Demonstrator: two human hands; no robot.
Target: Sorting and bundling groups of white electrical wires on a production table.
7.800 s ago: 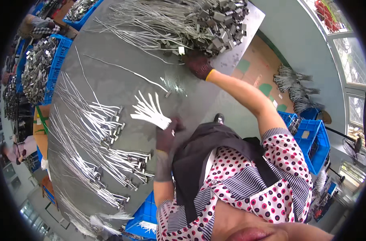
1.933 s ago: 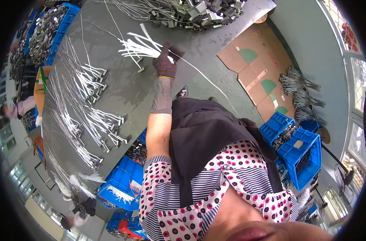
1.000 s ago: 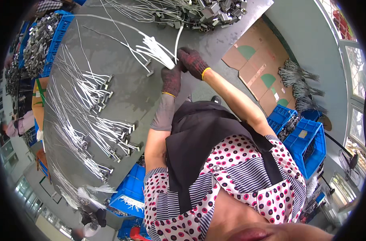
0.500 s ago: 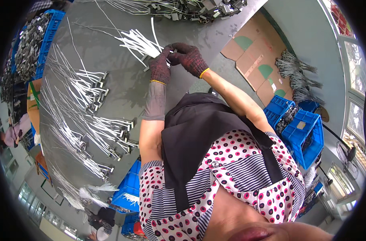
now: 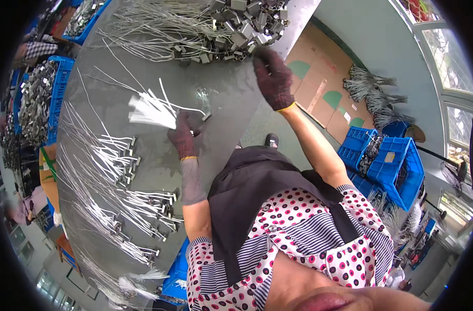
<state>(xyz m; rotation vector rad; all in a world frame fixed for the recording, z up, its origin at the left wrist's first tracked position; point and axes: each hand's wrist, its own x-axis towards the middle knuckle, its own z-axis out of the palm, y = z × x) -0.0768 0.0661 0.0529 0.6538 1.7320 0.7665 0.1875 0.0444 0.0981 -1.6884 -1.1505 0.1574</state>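
Note:
My left hand (image 5: 183, 137), in a dark knitted glove, is closed around a bundle of thin white tubes (image 5: 152, 110) that fans out to the left, partly blurred. A wired piece with a white tube and a small metal end (image 5: 206, 117) lies on the grey table beside that hand. My right hand (image 5: 274, 79), gloved the same way, is raised over the table's right edge with its fingers apart and nothing visible in them. It is nearest to a heap of small grey metal box-shaped parts (image 5: 241, 33) with long pale wires (image 5: 153, 28).
Several rows of wired parts with white tubes (image 5: 112, 158) lie on the table's left side (image 5: 158, 160). Blue crates (image 5: 400, 171) stand at right, near cardboard (image 5: 319, 78) and wire bundles (image 5: 369, 85). More crates of metal parts (image 5: 39, 98) stand beyond the left edge.
My hands have separated. The left moved left and nearer me with the tube bundle; the right swung up and right toward the heap. More of the heap shows now.

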